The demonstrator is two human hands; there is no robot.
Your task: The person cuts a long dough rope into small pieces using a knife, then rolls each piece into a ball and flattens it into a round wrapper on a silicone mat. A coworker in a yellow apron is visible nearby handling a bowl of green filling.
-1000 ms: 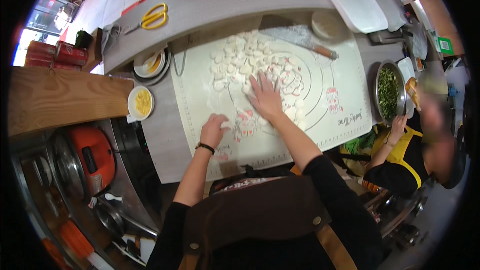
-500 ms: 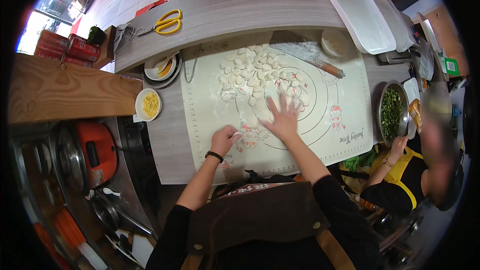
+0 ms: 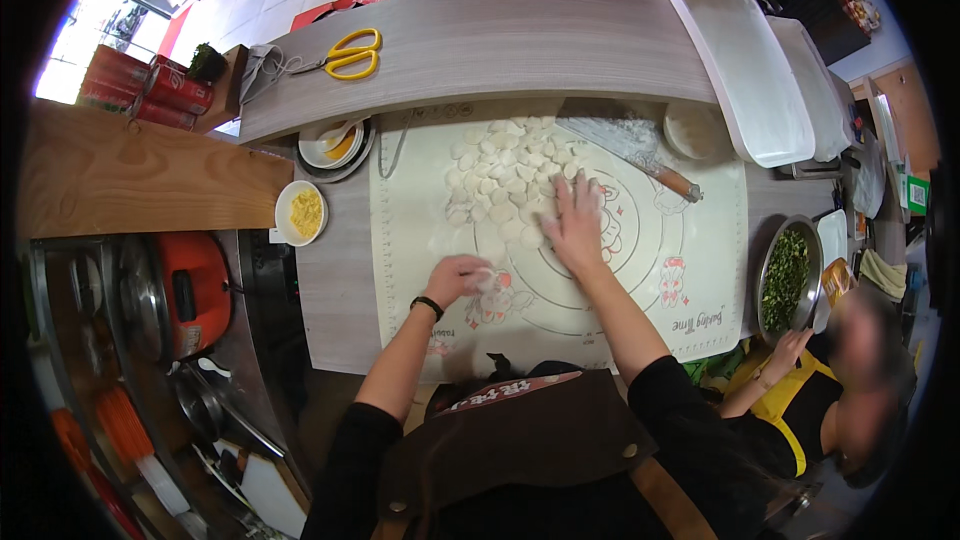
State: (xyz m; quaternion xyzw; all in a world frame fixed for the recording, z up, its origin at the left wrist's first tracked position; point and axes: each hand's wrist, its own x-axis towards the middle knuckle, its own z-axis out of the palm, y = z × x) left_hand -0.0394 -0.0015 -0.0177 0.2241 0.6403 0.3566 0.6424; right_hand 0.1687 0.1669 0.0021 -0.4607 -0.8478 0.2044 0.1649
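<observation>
My right hand (image 3: 577,233) lies palm down on the pale baking mat (image 3: 650,315), its fingers stretched out and pointing away from me. The fingertips touch the right side of a spread of small, floury, flattened dough pieces (image 3: 515,175). Nearer to me and further left, my left hand (image 3: 457,278) is closed, with a small white dough piece (image 3: 484,274) pinched at its fingertips. A dark band circles the left wrist. Behind the dough, a broad-bladed knife (image 3: 630,155) with a wooden handle lies on the mat, its blade dusted with flour.
A raised shelf (image 3: 480,40) with yellow-handled scissors (image 3: 352,55) and a white tray (image 3: 740,70) runs across the back. At left stands a bowl (image 3: 301,213) of yellow shreds. On the right, a co-worker's hand (image 3: 790,350) is at a metal bowl (image 3: 788,285) of chopped greens.
My right hand has swept dough pieces leftward, baring the printed rings on its right. My left hand stays near its place with the dough piece. The view has shifted slightly.
</observation>
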